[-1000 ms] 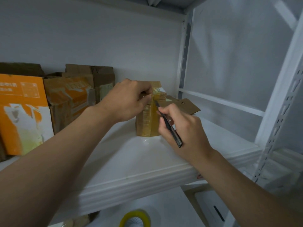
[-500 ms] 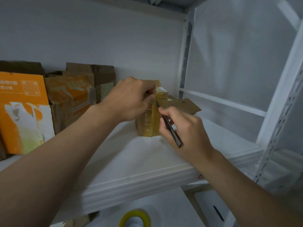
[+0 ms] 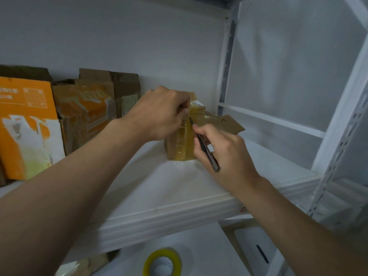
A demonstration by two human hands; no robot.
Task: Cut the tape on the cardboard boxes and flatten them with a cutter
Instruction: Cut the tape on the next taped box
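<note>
The small taped box stands on end toward the back right of the shelf, just in front of a flat piece of cardboard. The left hand is curled over the top of the box, fingers pinching its upper edge. The right hand holds the cutter like a pen, with the tip set on the taped corner seam, right beside that left thumb.

That's the worry: blade and fingertips are almost touching. The tape looks glossy and thickly layered, so if the tip skates instead of biting, I'd expect it to jump toward the pinching fingers.

The box is narrow and upright, so a hard downward pull could tip it or skid it across the smooth shelf. Press too deep and the blade may tear cardboard rather than slit tape.

More boxes wait along the back left edge, well apart.
</note>
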